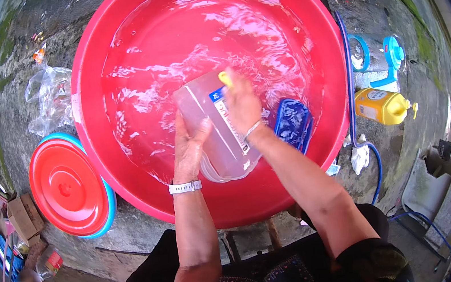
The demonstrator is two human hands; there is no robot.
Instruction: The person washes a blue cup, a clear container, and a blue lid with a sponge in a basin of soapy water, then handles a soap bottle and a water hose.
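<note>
A translucent plastic container point(213, 142) with a blue and white printed label is tilted over the water in a large red plastic basin point(91, 95). My left hand point(191, 143) grips its left side, thumb on the upper face. My right hand point(242, 104) lies over the label side, slightly blurred, with a small yellow object point(224, 78) held under its fingers. Most of that object is hidden, so its kind cannot be told. Right of the container, a blue plastic tray or lid point(293, 122) sits partly in the water. The water's surface is rippled.
Left of the basin lie a clear plastic bag point(50, 94) and a red lid point(63, 187) over a blue one point(110, 200). On the right are a blue hose point(348, 80), a clear jug with blue fittings point(377, 52), a yellow bottle point(380, 106) and a white crumpled cloth or bag point(359, 156).
</note>
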